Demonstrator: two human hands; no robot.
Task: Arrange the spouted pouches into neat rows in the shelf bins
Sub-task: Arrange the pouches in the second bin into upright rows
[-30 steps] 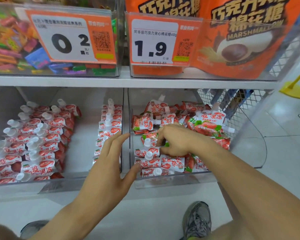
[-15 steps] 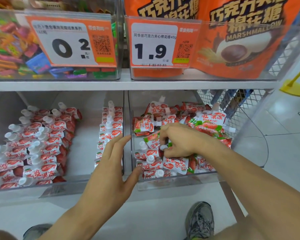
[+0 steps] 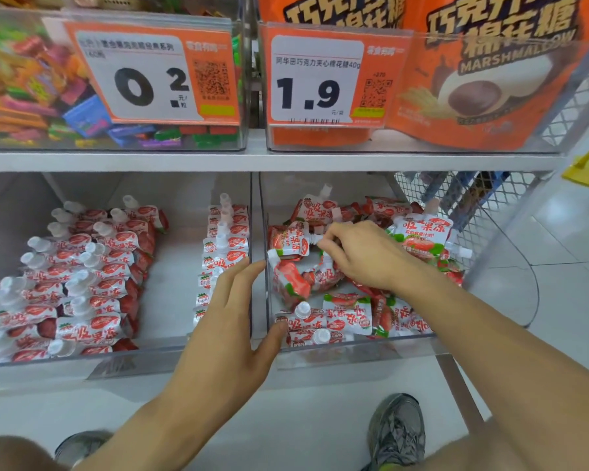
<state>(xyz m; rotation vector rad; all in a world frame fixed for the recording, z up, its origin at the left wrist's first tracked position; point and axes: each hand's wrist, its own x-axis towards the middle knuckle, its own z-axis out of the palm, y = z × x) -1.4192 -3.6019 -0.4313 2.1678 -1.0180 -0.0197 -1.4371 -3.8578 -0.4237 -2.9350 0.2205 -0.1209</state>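
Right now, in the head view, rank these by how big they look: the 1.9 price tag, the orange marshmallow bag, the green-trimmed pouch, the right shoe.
1. orange marshmallow bag, though cropped by the frame
2. 1.9 price tag
3. right shoe, nearer the camera, so unsure against the tag
4. green-trimmed pouch

Left price tag (image 3: 150, 74): showing "0.2" in large black digits with 元/粒 beside it, and a QR code on its orange part; the line of small print above is too blurred to read.
Right price tag (image 3: 323, 74): reading 阿华田巧克力夹心棉花糖40g, with "1.9" in large black digits and 元/袋 beneath, plus a QR code and a barcode.
Orange bag (image 3: 497, 73): displaying "MARSHMALLOW" under large characters ending 棉花糖.
Spouted pouches (image 3: 422, 232): carrying 吸果冻 in red characters; the smaller print is not legible.
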